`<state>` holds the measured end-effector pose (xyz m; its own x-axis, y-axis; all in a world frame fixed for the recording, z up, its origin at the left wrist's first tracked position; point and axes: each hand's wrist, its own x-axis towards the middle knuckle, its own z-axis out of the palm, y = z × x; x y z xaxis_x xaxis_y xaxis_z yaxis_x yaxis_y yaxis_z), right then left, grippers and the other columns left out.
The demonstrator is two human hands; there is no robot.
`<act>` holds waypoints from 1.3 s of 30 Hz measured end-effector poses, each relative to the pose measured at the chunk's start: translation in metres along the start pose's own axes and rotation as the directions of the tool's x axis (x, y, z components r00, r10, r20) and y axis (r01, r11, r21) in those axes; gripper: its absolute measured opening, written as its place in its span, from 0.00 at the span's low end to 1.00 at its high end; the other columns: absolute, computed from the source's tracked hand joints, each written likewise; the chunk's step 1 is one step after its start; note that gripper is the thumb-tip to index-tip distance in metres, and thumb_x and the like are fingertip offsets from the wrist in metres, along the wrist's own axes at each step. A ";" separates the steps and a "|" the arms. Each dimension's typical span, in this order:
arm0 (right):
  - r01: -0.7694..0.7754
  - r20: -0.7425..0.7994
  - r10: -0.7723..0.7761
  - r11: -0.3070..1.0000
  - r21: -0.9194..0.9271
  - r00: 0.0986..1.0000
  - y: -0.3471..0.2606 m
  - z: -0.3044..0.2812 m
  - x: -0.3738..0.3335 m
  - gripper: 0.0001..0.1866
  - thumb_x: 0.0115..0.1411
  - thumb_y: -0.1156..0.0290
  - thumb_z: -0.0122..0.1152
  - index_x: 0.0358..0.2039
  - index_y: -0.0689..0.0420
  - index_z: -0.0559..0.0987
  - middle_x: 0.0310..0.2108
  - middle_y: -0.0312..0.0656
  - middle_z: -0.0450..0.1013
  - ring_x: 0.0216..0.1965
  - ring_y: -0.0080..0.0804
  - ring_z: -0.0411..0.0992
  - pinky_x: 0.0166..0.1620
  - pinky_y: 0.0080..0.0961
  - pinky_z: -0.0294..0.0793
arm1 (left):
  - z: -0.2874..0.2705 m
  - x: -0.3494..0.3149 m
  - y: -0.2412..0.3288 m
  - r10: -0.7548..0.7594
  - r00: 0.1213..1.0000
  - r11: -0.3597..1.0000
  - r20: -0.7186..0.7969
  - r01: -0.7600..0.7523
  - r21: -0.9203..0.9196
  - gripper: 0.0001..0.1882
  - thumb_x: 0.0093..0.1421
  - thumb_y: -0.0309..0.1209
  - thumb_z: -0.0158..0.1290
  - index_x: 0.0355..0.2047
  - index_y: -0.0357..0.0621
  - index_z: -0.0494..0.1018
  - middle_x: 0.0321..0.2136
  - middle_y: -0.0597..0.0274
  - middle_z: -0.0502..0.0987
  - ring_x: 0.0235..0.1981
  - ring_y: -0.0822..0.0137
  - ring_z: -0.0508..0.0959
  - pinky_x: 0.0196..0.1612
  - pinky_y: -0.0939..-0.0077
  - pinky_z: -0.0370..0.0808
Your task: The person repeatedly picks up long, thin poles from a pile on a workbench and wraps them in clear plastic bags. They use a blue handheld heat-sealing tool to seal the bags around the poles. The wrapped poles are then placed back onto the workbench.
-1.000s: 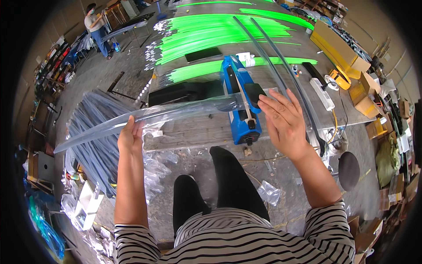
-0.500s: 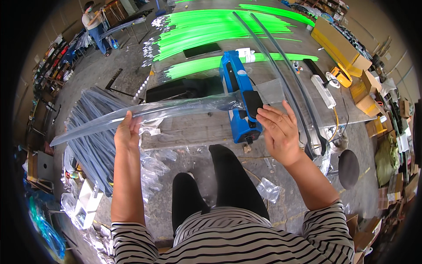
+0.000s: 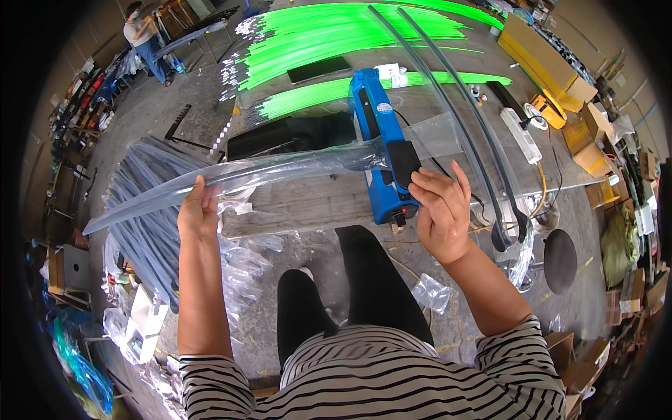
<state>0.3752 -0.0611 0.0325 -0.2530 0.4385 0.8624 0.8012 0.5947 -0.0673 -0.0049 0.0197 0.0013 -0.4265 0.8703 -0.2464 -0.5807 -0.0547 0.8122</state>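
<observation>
Sleeve (image 3: 280, 166): long, clear, thin plastic, held across the near part of the table; its left end reaches past the left hand over the bundle, its right end passes through the sealer and shows as a loose flap beyond.
Left hand (image 3: 200, 206): pinches the sleeve between thumb and fingers, well left of the sealer.
Right hand (image 3: 442, 210): fingers bent, tips on the pad, one finger lifted; whether the thumb closes underneath, I cannot tell.
Handling: probably light, floppy and slippery, easily creased; a greyish length seems to lie inside and may stiffen it. Best held near the middle of the left stretch, lightly, with the film flat toward the sealer.
Sealer (image 3: 371, 105): blue, lying near to far on the table, a small red light at its near end.
Pad (image 3: 402, 164): black, on the sealer's arm, under the right fingertips.
Table (image 3: 301, 206): grey, bare just near of the sleeve.
Bundle (image 3: 150, 203): greyish wrapped lengths, left of the table.
Strips (image 3: 448, 105): two, dark, running near to far, right of the sealer.
Rods (image 3: 350, 42): bright green, spread across the far side.
Power strip (image 3: 521, 136): white, right of the strips.
Co-worker (image 3: 145, 43): standing far left.
</observation>
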 end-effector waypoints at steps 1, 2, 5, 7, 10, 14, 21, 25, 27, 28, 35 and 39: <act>0.002 -0.006 -0.002 1.000 0.000 1.000 0.000 0.001 0.000 0.11 0.39 0.85 0.52 0.27 0.59 0.75 0.33 0.37 0.71 0.37 0.32 0.71 0.52 0.38 0.58 | -0.001 0.001 0.000 -0.004 1.000 1.000 0.004 0.004 -0.003 0.08 0.51 0.24 0.52 0.32 0.37 0.69 0.30 0.58 0.74 0.33 0.66 0.76 0.41 0.71 0.75; 0.004 -0.012 -0.004 1.000 0.000 1.000 0.001 0.001 -0.001 0.12 0.39 0.85 0.52 0.27 0.59 0.75 0.33 0.37 0.71 0.37 0.32 0.71 0.52 0.38 0.58 | -0.002 0.002 -0.001 -0.008 1.000 1.000 0.005 0.008 -0.002 0.07 0.51 0.24 0.53 0.32 0.37 0.69 0.30 0.58 0.74 0.33 0.66 0.76 0.41 0.71 0.75; 0.000 -0.007 0.000 1.000 0.002 1.000 0.000 0.001 -0.002 0.12 0.39 0.85 0.52 0.27 0.59 0.75 0.33 0.37 0.71 0.37 0.32 0.71 0.52 0.38 0.58 | -0.004 0.003 -0.001 -0.014 1.000 1.000 0.003 0.014 0.000 0.07 0.51 0.25 0.53 0.31 0.37 0.69 0.29 0.58 0.74 0.33 0.66 0.76 0.41 0.71 0.75; -0.005 0.002 0.005 1.000 0.006 1.000 -0.001 -0.001 -0.001 0.12 0.39 0.85 0.51 0.27 0.59 0.75 0.33 0.37 0.71 0.38 0.32 0.71 0.52 0.38 0.58 | -0.003 0.002 -0.001 -0.016 1.000 1.000 -0.007 0.016 0.000 0.07 0.51 0.25 0.53 0.31 0.37 0.69 0.29 0.58 0.75 0.33 0.67 0.76 0.41 0.71 0.75; -0.007 0.010 0.007 1.000 0.013 1.000 -0.001 -0.002 0.000 0.12 0.39 0.86 0.51 0.27 0.59 0.75 0.34 0.38 0.71 0.38 0.33 0.71 0.52 0.38 0.58 | -0.001 0.000 -0.001 -0.016 1.000 1.000 -0.024 0.016 0.005 0.07 0.51 0.25 0.53 0.31 0.37 0.69 0.29 0.59 0.75 0.31 0.67 0.76 0.40 0.72 0.75; 0.007 0.021 -0.007 1.000 0.003 1.000 -0.001 -0.005 -0.002 0.14 0.39 0.86 0.49 0.28 0.60 0.75 0.35 0.39 0.71 0.39 0.34 0.70 0.53 0.38 0.57 | 0.004 -0.003 -0.003 -0.021 1.000 1.000 -0.015 0.021 0.012 0.09 0.51 0.26 0.53 0.32 0.37 0.69 0.30 0.59 0.74 0.30 0.67 0.75 0.38 0.72 0.75; -0.103 -0.163 0.091 0.993 -0.065 0.982 -0.016 -0.045 0.011 0.17 0.40 0.88 0.48 0.33 0.61 0.73 0.38 0.43 0.70 0.41 0.37 0.69 0.54 0.37 0.54 | -0.033 -0.002 0.016 0.033 0.999 0.998 0.028 -0.032 -0.050 0.10 0.52 0.26 0.53 0.34 0.37 0.68 0.31 0.59 0.74 0.34 0.67 0.74 0.42 0.71 0.72; -0.100 -0.190 0.099 0.995 0.006 0.977 -0.030 -0.062 0.003 0.16 0.40 0.87 0.50 0.33 0.62 0.72 0.36 0.43 0.71 0.38 0.36 0.70 0.52 0.38 0.58 | -0.061 -0.021 0.039 0.077 0.996 0.995 -0.052 -0.079 -0.054 0.07 0.53 0.25 0.51 0.33 0.37 0.69 0.32 0.59 0.74 0.35 0.68 0.74 0.43 0.72 0.71; -0.078 -0.196 0.089 0.995 0.061 0.977 -0.043 -0.066 0.005 0.15 0.40 0.86 0.51 0.32 0.60 0.73 0.33 0.42 0.72 0.36 0.35 0.70 0.49 0.37 0.61 | -0.066 -0.041 0.052 0.096 0.995 0.992 -0.011 -0.097 -0.084 0.06 0.54 0.24 0.50 0.32 0.35 0.70 0.32 0.58 0.74 0.34 0.68 0.74 0.41 0.75 0.72; -0.036 -0.181 0.052 0.995 0.090 0.982 -0.051 -0.069 0.008 0.14 0.41 0.84 0.52 0.32 0.60 0.73 0.32 0.42 0.72 0.35 0.35 0.70 0.49 0.36 0.62 | -0.068 -0.050 0.057 0.091 0.996 0.990 0.008 -0.090 -0.109 0.06 0.54 0.24 0.49 0.32 0.35 0.70 0.32 0.58 0.74 0.34 0.68 0.74 0.40 0.77 0.72; 0.143 0.393 -0.202 0.974 0.175 0.897 -0.114 -0.054 0.017 0.29 0.50 0.62 0.55 0.50 0.63 0.63 0.42 0.51 0.66 0.42 0.40 0.66 0.47 0.35 0.66 | -0.042 -0.130 0.076 0.094 0.966 0.996 0.239 -0.090 -0.029 0.08 0.54 0.24 0.49 0.34 0.36 0.71 0.31 0.59 0.74 0.31 0.71 0.74 0.35 0.80 0.73; -0.049 0.678 -0.186 0.949 0.312 0.711 -0.111 -0.079 0.008 0.30 0.47 0.74 0.49 0.54 0.63 0.57 0.28 0.49 0.69 0.20 0.36 0.69 0.20 0.28 0.70 | -0.006 -0.158 0.073 0.219 0.853 0.919 0.473 -0.343 0.192 0.15 0.56 0.32 0.48 0.40 0.33 0.68 0.35 0.55 0.73 0.33 0.69 0.74 0.37 0.79 0.73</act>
<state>0.3273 -0.1766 0.0867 -0.6971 0.6579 0.2850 0.6030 0.7531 -0.2631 0.0156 -0.1252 0.0963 -0.1629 0.9622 0.2184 -0.2542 -0.2548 0.9330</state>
